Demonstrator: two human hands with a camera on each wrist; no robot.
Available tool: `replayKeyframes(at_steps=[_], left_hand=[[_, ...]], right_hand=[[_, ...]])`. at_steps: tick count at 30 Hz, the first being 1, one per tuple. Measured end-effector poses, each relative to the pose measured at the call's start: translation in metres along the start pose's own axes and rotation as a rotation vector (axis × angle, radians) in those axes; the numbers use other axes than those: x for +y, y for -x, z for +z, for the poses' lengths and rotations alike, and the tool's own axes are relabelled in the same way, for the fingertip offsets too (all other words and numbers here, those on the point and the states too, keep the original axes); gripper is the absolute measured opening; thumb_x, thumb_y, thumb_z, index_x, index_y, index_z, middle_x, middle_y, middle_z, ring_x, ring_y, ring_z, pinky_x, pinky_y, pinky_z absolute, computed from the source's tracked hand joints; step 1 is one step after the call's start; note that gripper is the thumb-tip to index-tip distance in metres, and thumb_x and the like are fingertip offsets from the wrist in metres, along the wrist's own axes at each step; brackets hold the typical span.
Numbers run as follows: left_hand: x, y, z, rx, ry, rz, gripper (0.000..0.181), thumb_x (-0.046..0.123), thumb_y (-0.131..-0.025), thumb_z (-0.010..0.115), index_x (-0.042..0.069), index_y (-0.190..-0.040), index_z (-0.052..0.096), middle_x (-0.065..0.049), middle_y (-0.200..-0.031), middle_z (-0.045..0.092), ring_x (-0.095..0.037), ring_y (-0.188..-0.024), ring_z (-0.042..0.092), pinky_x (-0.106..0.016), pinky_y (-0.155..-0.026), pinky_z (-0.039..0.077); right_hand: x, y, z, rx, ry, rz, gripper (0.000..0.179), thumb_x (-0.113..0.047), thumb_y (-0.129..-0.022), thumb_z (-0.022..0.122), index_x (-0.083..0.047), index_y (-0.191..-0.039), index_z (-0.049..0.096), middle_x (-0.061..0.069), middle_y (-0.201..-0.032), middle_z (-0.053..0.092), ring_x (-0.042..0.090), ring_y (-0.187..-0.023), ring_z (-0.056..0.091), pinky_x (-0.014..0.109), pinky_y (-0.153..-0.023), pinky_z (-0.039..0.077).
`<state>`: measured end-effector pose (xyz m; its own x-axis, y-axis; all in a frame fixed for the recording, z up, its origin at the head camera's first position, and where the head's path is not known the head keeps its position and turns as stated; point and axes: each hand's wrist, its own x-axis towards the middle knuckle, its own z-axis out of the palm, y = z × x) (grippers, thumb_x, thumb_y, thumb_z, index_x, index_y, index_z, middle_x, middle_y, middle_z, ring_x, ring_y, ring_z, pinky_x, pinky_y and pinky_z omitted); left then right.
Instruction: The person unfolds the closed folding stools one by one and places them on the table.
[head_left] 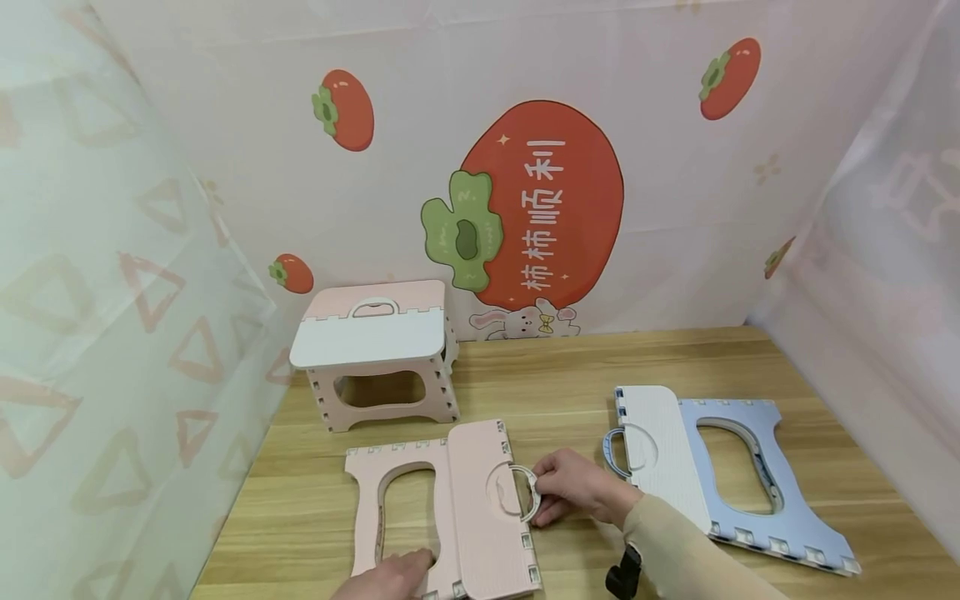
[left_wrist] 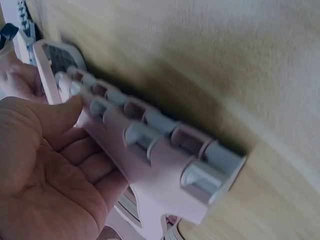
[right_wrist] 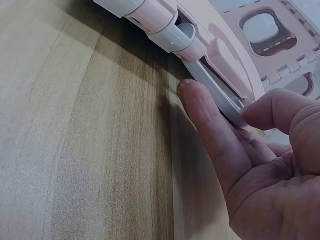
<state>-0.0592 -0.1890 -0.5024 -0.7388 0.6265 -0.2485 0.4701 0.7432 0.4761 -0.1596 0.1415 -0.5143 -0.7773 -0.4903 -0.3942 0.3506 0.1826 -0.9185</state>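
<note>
A pink folding stool (head_left: pixel 491 512) lies folded flat on the table in front of me. My right hand (head_left: pixel 576 486) pinches its white carrying handle (head_left: pixel 532 493) between thumb and fingers at the right side; the right wrist view shows the handle (right_wrist: pixel 220 95) close to the thumb. At the stool's near edge my left hand (head_left: pixel 396 577) grips the frame beside the leg opening. In the left wrist view the thumb lies on the hinged edge (left_wrist: pixel 140 135) and the fingers go under it.
An upright pink and white folding stool (head_left: pixel 367 337) stands at the back left. To the right, a blue and white folding stool (head_left: pixel 738 479) lies folded on the wooden table (head_left: pixel 540 371). Patterned sheets (head_left: pixel 675 250) hang behind and at both sides.
</note>
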Motion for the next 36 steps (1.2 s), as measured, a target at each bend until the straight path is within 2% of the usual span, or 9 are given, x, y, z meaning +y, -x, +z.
replayKeyframes(at_steps=[3, 5, 12, 17, 20, 24, 29, 31, 36], left_hand=[[-0.004, 0.001, 0.009, 0.038, -0.153, 0.068, 0.072, 0.052, -0.1, 0.058, -0.014, -0.131, 0.059, -0.027, -0.128, 0.066, -0.034, -0.118, 0.066, -0.043, -0.097, 0.057], [-0.005, 0.002, 0.015, 0.073, -0.232, 0.097, 0.072, 0.049, -0.101, 0.057, -0.016, -0.131, 0.057, -0.03, -0.129, 0.064, -0.038, -0.121, 0.064, -0.044, -0.098, 0.056], [-0.001, 0.003, 0.031, 0.172, -0.395, 0.037, 0.082, 0.06, -0.1, 0.05, -0.013, -0.138, 0.054, -0.028, -0.138, 0.059, -0.039, -0.128, 0.059, -0.046, -0.102, 0.054], [0.0, 0.003, 0.042, 0.365, -0.642, 0.089, 0.083, 0.067, -0.101, 0.04, -0.007, -0.13, 0.062, -0.021, -0.131, 0.066, -0.032, -0.118, 0.067, -0.04, -0.094, 0.058], [-0.001, 0.001, 0.047, 0.457, -0.73, 0.1, 0.083, 0.07, -0.101, 0.033, -0.003, -0.126, 0.065, -0.016, -0.124, 0.07, -0.027, -0.113, 0.069, -0.037, -0.092, 0.058], [-0.004, -0.003, 0.053, 0.595, -0.799, 0.143, 0.085, 0.071, -0.102, 0.024, 0.0, -0.12, 0.067, -0.009, -0.109, 0.075, -0.021, -0.099, 0.072, -0.033, -0.084, 0.06], [-0.01, -0.011, 0.056, 0.775, -0.868, 0.259, 0.083, 0.063, -0.106, 0.013, -0.001, -0.111, 0.065, -0.006, -0.09, 0.069, -0.017, -0.08, 0.067, -0.029, -0.073, 0.057], [-0.011, -0.013, 0.056, 0.79, -0.858, 0.28, 0.083, 0.063, -0.106, 0.013, -0.002, -0.109, 0.066, -0.006, -0.086, 0.064, -0.017, -0.076, 0.063, -0.028, -0.07, 0.055], [-0.009, -0.015, 0.053, 0.746, -0.843, 0.271, 0.087, 0.068, -0.104, 0.016, 0.0, -0.108, 0.07, -0.004, -0.083, 0.058, -0.017, -0.07, 0.057, -0.028, -0.066, 0.051]], right_hand=[[0.0, 0.0, -0.001, 0.008, -0.016, 0.001, 0.024, 0.004, -0.087, 0.054, 0.012, -0.107, 0.064, 0.02, -0.081, 0.072, 0.024, -0.067, 0.073, 0.037, -0.066, 0.064], [0.0, 0.0, -0.001, 0.01, -0.026, 0.002, 0.024, 0.004, -0.087, 0.054, 0.012, -0.107, 0.063, 0.02, -0.081, 0.071, 0.024, -0.067, 0.073, 0.038, -0.067, 0.064], [0.002, 0.0, -0.005, 0.009, -0.052, 0.004, 0.025, 0.004, -0.087, 0.053, 0.014, -0.109, 0.062, 0.02, -0.081, 0.072, 0.024, -0.068, 0.073, 0.038, -0.069, 0.064], [0.002, 0.0, -0.007, 0.011, -0.065, 0.009, 0.025, 0.004, -0.088, 0.053, 0.013, -0.108, 0.062, 0.02, -0.083, 0.072, 0.025, -0.069, 0.074, 0.039, -0.07, 0.064], [0.003, 0.0, -0.008, 0.01, -0.077, 0.011, 0.024, 0.004, -0.088, 0.053, 0.013, -0.108, 0.063, 0.02, -0.083, 0.071, 0.025, -0.07, 0.074, 0.039, -0.071, 0.064], [0.003, 0.001, -0.01, 0.005, -0.098, 0.009, 0.024, 0.004, -0.088, 0.053, 0.013, -0.108, 0.063, 0.019, -0.084, 0.071, 0.024, -0.07, 0.074, 0.038, -0.071, 0.064], [0.004, 0.003, -0.011, 0.0, -0.118, 0.0, 0.023, 0.004, -0.089, 0.053, 0.013, -0.108, 0.061, 0.019, -0.085, 0.07, 0.024, -0.07, 0.073, 0.038, -0.071, 0.064], [0.004, 0.003, -0.013, 0.002, -0.119, -0.004, 0.023, 0.004, -0.089, 0.053, 0.014, -0.108, 0.061, 0.018, -0.084, 0.069, 0.024, -0.07, 0.074, 0.038, -0.071, 0.064], [0.005, 0.005, -0.016, 0.016, -0.117, -0.011, 0.023, 0.003, -0.088, 0.053, 0.015, -0.107, 0.06, 0.018, -0.084, 0.07, 0.025, -0.07, 0.074, 0.038, -0.072, 0.064]])
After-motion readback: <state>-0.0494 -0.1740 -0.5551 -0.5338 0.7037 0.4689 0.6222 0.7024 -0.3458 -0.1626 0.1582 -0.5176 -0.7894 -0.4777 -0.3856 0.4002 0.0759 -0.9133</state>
